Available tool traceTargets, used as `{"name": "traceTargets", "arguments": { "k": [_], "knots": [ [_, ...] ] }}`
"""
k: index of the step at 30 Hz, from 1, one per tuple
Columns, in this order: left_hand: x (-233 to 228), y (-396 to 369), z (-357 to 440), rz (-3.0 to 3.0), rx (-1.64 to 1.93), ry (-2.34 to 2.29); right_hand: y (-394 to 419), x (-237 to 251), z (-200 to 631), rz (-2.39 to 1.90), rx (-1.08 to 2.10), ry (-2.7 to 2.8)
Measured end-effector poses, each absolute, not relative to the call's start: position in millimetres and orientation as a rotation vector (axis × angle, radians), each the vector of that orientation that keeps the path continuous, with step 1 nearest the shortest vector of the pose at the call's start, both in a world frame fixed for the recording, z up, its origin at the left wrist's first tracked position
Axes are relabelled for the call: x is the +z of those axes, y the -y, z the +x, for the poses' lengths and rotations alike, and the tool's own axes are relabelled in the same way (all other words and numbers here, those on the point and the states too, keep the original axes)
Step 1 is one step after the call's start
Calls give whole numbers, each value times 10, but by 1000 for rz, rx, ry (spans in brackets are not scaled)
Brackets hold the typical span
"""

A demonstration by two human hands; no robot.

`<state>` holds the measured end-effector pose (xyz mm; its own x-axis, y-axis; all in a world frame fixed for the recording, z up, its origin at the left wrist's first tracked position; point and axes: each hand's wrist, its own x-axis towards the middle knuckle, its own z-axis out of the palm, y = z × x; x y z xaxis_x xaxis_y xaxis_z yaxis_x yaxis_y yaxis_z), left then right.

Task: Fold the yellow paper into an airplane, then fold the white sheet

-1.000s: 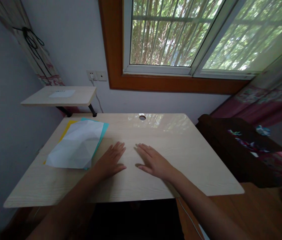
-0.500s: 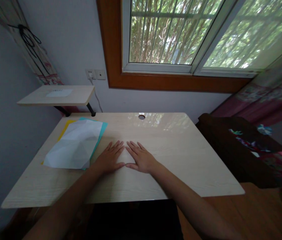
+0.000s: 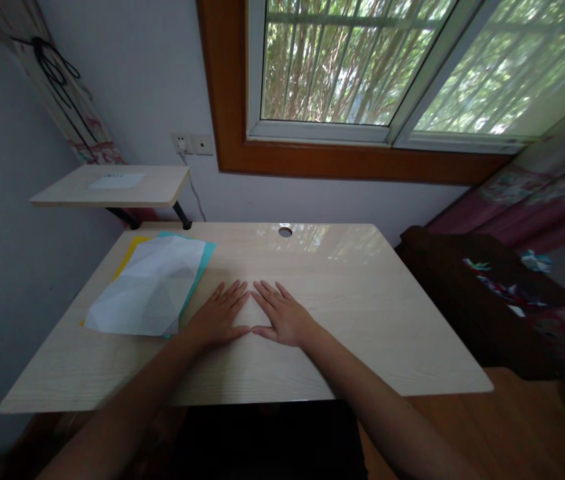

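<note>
My left hand (image 3: 216, 319) and my right hand (image 3: 281, 316) lie flat, palms down, on the pale wooden desk (image 3: 362, 320). Their thumbs and forefingers touch, forming a small triangle of bare wood between them. Neither hand holds anything. Just left of my left hand lies a creased white sheet of paper (image 3: 149, 287) on top of a teal sheet (image 3: 203, 259) and a yellow sheet (image 3: 127, 255).
A small raised shelf (image 3: 112, 187) stands at the desk's back left, under a wall socket (image 3: 192, 143). A cable hole (image 3: 285, 231) sits at the desk's far edge below the window. A dark cabinet (image 3: 487, 300) stands to the right.
A second ago my hands lay apart on the desk. They slid together until the thumbs and forefingers met, and have stayed there for the last half second.
</note>
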<state>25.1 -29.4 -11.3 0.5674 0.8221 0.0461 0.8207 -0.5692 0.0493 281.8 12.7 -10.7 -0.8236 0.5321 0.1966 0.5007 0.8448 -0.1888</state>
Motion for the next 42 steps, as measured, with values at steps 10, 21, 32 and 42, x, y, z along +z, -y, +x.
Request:
{"name": "traceTargets", "arguments": {
  "k": [10, 21, 32, 42],
  "knots": [
    [-139, 292, 238, 2785, 100, -1438, -133, -134, 2813, -792, 180, 2777],
    [-151, 291, 232, 2779, 96, -1444, -113, -92, 2813, -813, 192, 2776],
    [-169, 284, 229, 2779, 115, -1449, -114, -86, 2803, -821, 201, 2776],
    [-174, 284, 231, 2774, 126, -1450, -123, -113, 2806, -817, 200, 2773]
  ]
}}
